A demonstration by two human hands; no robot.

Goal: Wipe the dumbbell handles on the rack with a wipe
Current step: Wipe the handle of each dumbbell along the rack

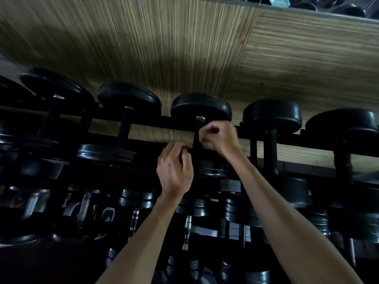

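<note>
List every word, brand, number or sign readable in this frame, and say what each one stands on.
None can be read.
Dumbbell at which the left hand and right hand work: no visible marking on its black plates.
Lower-row dumbbells: pale shapes that may be numerals, too dark and blurred to read.
Objects at the top right edge: cut off, nothing legible.
Wood-grain wall: no sign.
</note>
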